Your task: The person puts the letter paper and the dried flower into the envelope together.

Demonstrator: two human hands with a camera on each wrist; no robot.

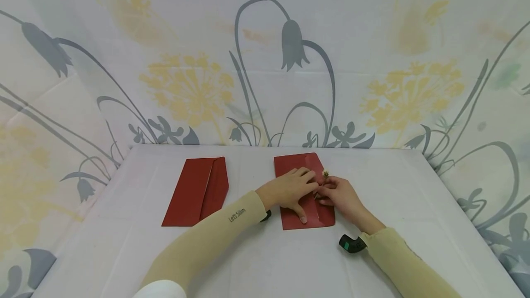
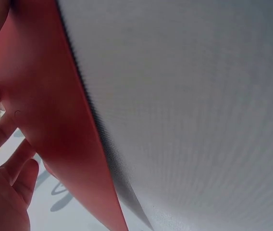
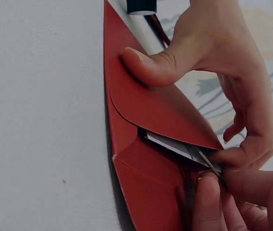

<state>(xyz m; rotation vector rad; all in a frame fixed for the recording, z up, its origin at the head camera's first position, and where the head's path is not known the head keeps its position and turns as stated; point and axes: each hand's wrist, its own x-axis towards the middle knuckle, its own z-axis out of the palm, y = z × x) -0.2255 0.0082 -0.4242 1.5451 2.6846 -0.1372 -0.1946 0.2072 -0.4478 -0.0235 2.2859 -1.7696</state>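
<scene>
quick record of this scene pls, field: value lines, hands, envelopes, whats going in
left hand: rests on the right red envelope, thumb pressing it, fingers lifting the flap
right hand: pinches a thin stem at the flap opening
stem top: small dried flower past the envelope's edge
inside envelope: pale card partly showing
other envelope: red, apart to the left, untouched
surface: white table

Beige sleeves, left one printed "Let's Slim", black wrist devices.
</scene>
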